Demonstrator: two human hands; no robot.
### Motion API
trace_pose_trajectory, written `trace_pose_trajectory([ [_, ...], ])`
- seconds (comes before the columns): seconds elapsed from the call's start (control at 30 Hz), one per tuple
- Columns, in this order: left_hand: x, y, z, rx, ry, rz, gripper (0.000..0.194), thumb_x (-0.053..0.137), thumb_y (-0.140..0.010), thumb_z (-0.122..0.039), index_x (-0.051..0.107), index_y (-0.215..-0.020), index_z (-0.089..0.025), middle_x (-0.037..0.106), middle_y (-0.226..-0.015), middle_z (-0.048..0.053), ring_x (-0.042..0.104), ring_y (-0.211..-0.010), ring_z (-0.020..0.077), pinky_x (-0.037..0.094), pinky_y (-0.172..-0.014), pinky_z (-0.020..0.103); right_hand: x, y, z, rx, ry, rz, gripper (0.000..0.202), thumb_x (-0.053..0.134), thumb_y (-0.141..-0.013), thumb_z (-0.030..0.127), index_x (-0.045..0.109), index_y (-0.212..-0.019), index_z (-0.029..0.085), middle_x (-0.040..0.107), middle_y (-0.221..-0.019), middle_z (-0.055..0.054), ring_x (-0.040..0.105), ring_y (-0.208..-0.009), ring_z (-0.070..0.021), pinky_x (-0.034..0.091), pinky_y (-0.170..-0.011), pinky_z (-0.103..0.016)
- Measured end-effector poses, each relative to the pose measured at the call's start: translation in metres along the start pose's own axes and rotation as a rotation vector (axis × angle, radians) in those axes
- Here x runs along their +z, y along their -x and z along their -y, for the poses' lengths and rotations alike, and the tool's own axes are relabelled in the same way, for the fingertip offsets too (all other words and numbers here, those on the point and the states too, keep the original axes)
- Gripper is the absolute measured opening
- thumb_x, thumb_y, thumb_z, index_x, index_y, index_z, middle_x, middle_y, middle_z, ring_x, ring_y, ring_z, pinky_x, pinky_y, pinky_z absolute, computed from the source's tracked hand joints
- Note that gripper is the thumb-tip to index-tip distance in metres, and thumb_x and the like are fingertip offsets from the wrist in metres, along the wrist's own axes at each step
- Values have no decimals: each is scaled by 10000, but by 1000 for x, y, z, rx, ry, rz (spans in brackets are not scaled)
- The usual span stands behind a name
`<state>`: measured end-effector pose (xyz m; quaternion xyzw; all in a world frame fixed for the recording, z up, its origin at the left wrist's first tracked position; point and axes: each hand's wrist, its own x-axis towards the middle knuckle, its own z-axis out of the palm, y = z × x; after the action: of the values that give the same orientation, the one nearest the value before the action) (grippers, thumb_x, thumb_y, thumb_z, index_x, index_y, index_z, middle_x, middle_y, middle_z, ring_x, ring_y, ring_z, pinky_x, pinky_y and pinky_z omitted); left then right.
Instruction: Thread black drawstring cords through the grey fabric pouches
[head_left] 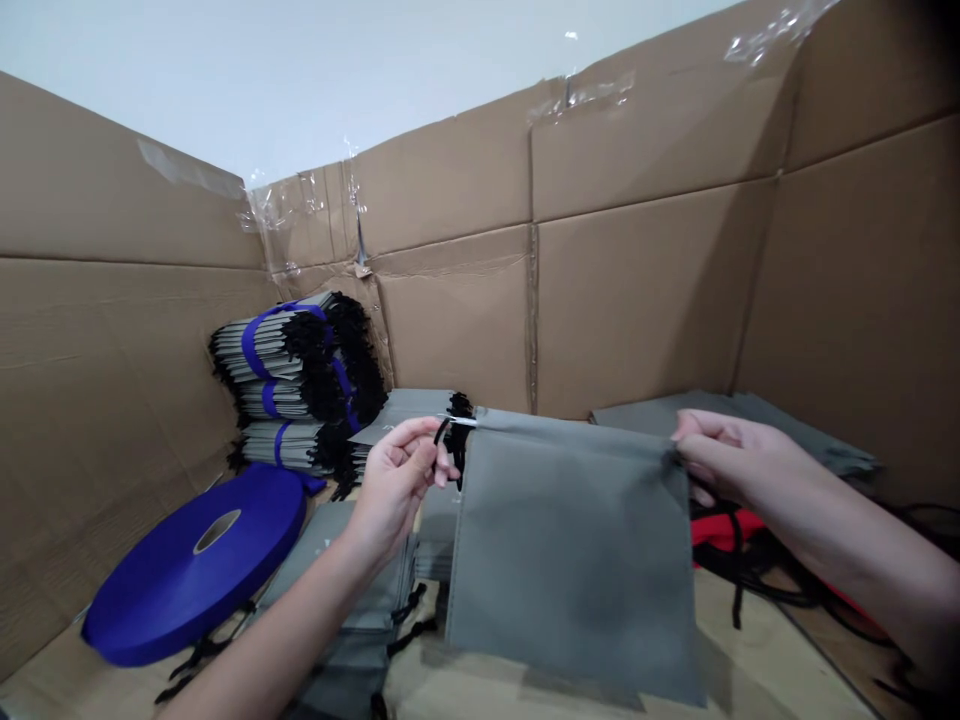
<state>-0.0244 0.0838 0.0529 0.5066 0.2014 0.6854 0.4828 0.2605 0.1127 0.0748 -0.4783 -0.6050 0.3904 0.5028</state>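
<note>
A flat grey fabric drawstring bag (574,560) hangs stretched between my two hands. My right hand (724,455) is closed on its upper right corner, bunching the fabric there. At the opposite end of the top hem, a thin silvery rod (463,421) sticks out of the channel. A short black cord (441,432) runs from the rod's tip into the pinched fingers of my left hand (409,470). The rest of the rod is hidden inside the hem.
Strapped bundles of grey bags (292,400) stand at the back left, behind a big blue ribbon roll (202,570). Stacked bags (337,630) lie near my left forearm. Flat grey pieces (795,425), black cords (787,570) and something red (716,530) lie right. Cardboard walls (637,290) enclose the table.
</note>
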Motion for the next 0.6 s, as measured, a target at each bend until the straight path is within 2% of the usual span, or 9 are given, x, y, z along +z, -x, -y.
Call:
trace_pose_trajectory([
  [0.13,1,1,0,-11,-65,-25,297,762,-674,-290,643,-904,-144,633,-667,-6,571,-544,88,484,-596,228,1,0,1,-2,-26,-11,212,576,-592,266,391,-502,213,382,-390,89,351,-377,-75,225,-413,-204],
  [0.33,1,2,-3,-11,-71,-42,258,738,-697,-266,629,-900,-151,652,-679,-3,584,-523,88,478,-550,215,3,5,6,-13,29,-31,185,557,-596,264,395,-521,214,415,-395,89,341,-388,-70,224,-418,-198],
  [0.5,1,1,-2,-5,-103,-42,249,726,-708,-266,616,-896,-144,651,-676,-3,591,-515,93,484,-547,221,-1,0,-4,-102,195,-82,200,565,-628,289,403,-545,207,374,-470,87,324,-443,-74,204,-439,-205],
  [0.6,0,1,-2,-23,-114,-35,241,711,-725,-259,607,-898,-127,647,-682,3,589,-517,91,487,-549,220,-4,-4,-9,-113,217,-76,199,557,-640,304,406,-554,207,364,-489,82,304,-456,-78,182,-447,-215],
])
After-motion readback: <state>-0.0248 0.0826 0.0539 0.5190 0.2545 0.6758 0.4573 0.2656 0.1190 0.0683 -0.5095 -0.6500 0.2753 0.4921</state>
